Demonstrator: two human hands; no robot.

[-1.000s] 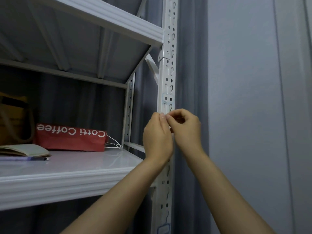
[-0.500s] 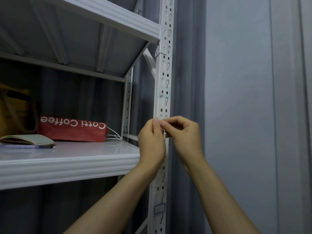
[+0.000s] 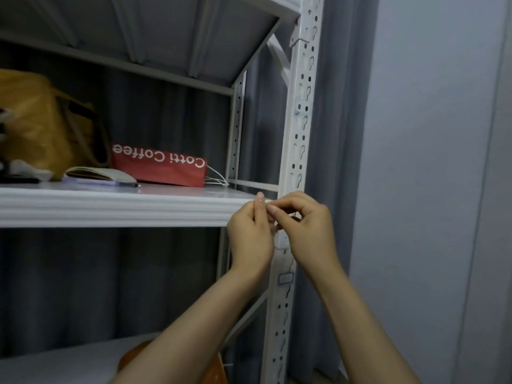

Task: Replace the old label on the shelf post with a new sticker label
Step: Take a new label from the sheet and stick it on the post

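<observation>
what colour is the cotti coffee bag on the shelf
Red with white lettering: the Cotti Coffee bag shows best in the head view.

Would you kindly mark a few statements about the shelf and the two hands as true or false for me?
1. The left hand and the right hand meet at their fingertips in front of the shelf post. True; what they may be pinching is too small to tell.
2. The blue-outlined label on the post sits above the hands. False: it sits below them.
3. The red Cotti Coffee bag stands on the floor. False: it lies on the shelf, with its print upside down.
4. A yellow bag is on the same shelf, left of the red bag. True.
</observation>
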